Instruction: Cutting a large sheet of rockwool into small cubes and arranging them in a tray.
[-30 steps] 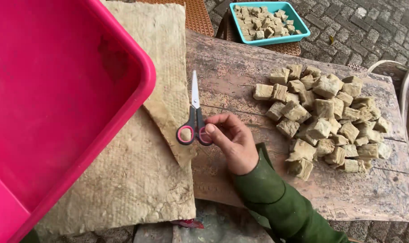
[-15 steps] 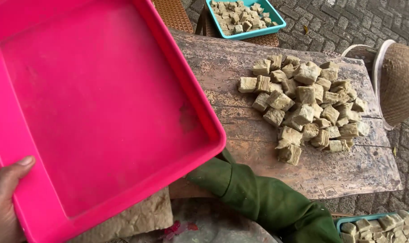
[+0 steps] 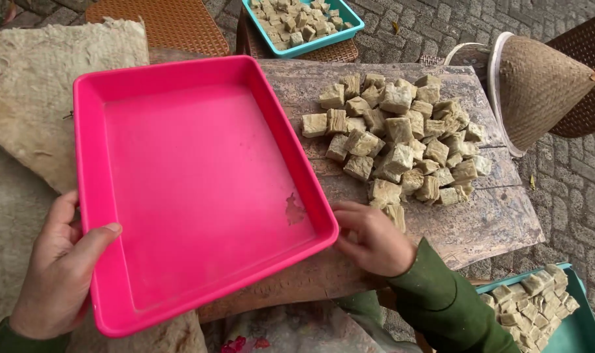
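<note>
Head view looks down on a bright pink plastic tray (image 3: 199,189), rectangular with rounded corners and a raised rim, empty but for a small dark smudge near its near right corner. The left hand (image 3: 55,268) has its grip clamped on the tray's near left edge, thumb pressed over the rim and fingers hidden beneath. The right hand (image 3: 372,238), in a dark green sleeve (image 3: 441,304), rests at the tray's near right corner, fingertips against the rim and curled loosely; whether that grip truly closes on the tray I cannot tell. The tray lies partly on the worn wooden surface (image 3: 493,222), tilted a little toward the left grip. Just beyond the right hand, on the same surface, sits a heap of tan fibrous cubes (image 3: 402,144), the nearest ones almost touching the fingers. Farther beyond that hand a teal tray (image 3: 350,19) holds more such cubes, and another teal tray (image 3: 572,327) with cubes shows beside the sleeve. A woven conical hat (image 3: 539,85) leans past the heap, and a rough beige fibre mat (image 3: 42,85) lies beyond the left grip.
</note>
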